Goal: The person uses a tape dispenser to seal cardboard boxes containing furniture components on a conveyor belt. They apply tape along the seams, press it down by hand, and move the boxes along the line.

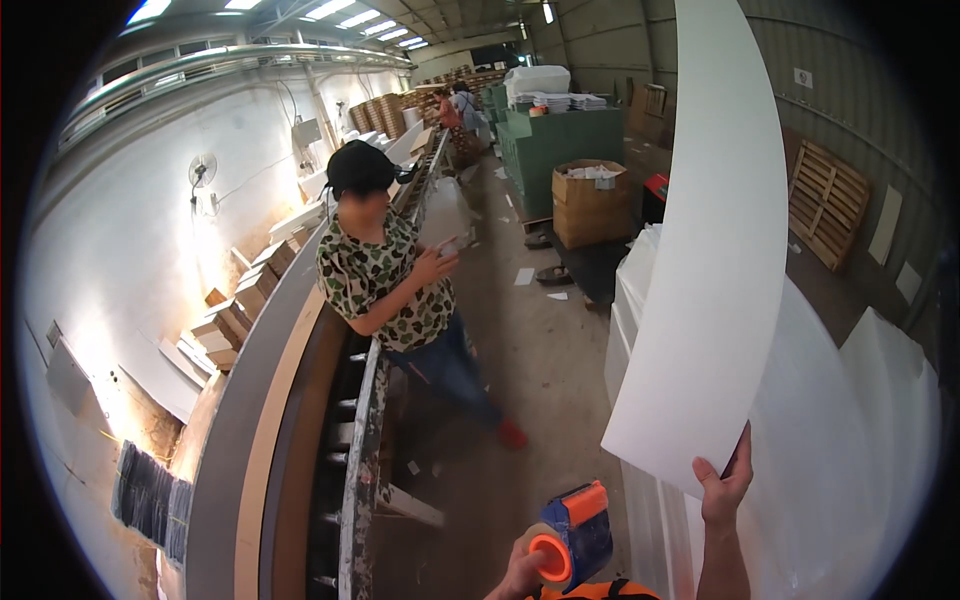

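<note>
At the lower middle my left hand (519,568) is closed round a blue and orange tape dispenser (583,532). The orange hub of its tape roll faces up toward me. To the right, my right hand (724,490) grips the lower edge of a long white panel (712,250), its thumb on the front face and its fingers behind, partly hidden. The panel stands tall and runs up out of the top of the view. Beside and behind it are stacks wrapped in white plastic film (815,430).
A roller conveyor (360,470) carrying long boards (262,440) runs along the left. A person (385,260) in a patterned shirt leans by it, facing the aisle. Beyond the floor (560,400) stand a cardboard box (590,205), a green machine (535,150) and a wooden pallet (828,200).
</note>
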Demonstrator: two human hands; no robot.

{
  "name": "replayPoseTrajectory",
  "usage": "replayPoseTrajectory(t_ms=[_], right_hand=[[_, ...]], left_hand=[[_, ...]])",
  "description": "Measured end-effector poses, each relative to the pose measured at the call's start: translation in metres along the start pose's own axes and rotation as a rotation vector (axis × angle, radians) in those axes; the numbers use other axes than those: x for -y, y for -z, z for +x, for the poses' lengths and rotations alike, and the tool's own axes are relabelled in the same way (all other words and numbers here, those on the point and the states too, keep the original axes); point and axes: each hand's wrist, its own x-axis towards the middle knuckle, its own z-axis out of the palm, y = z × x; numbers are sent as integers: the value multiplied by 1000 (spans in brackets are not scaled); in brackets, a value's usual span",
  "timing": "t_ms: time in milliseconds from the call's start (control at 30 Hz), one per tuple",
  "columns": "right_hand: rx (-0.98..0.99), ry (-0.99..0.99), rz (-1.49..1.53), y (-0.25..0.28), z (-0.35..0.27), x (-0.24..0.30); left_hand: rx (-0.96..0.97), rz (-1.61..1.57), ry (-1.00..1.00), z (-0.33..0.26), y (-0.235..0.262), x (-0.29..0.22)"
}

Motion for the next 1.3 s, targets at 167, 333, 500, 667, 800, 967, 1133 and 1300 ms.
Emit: replayPoseTrajectory(t_ms=[167,333,500,667,800,967,1133,1300], right_hand=[[-30,-8,-149,-48,68,-54],[-66,-10,-175,-98,154,-87],[-108,-55,-174,-136,235,-155],[3,-119,-96,-176,350,-246],[97,-132,-6,-218,447,-312],[195,-236,101,-271,570,-361],[311,-229,111,-305,651,-417],[344,-282,86,-372,714,-472]], left_hand=[[26,153,104,126,20,-39],[136,128,190,247,36,-91],[153,200,255,354,56,-117],[173,28,218,469,73,-115],[136,26,73,578,71,-122],[34,173,-45,731,45,-186],[-58,82,-280,862,51,-234],[-139,-160,-263,1003,82,-270]])
